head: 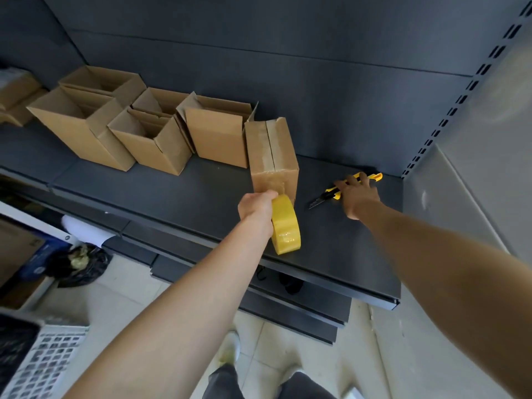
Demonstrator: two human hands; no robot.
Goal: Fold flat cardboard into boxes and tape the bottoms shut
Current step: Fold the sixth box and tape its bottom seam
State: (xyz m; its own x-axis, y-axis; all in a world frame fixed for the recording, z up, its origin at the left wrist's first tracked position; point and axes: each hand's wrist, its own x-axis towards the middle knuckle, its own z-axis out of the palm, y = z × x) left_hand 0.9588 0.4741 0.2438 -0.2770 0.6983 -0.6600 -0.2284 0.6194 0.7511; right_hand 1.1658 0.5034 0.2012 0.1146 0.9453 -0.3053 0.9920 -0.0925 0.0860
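Note:
A folded cardboard box (273,156) stands upside down on the dark shelf (172,197), its closed bottom flaps facing up with clear tape along the seam and down the near side. My left hand (256,207) grips a yellow tape roll (285,228) right at the box's near face; a strip of tape runs from the roll to the box. My right hand (357,191) lies over a yellow and black utility knife (345,188) to the right of the box, fingers spread on its handle. The blade is out and points left.
Several open folded boxes (152,139) stand in a row at the back left of the shelf. A slotted upright (460,99) and grey panel bound the right side. Below are lower shelves, a black bag (80,263) and a keyboard (43,361) on the floor side.

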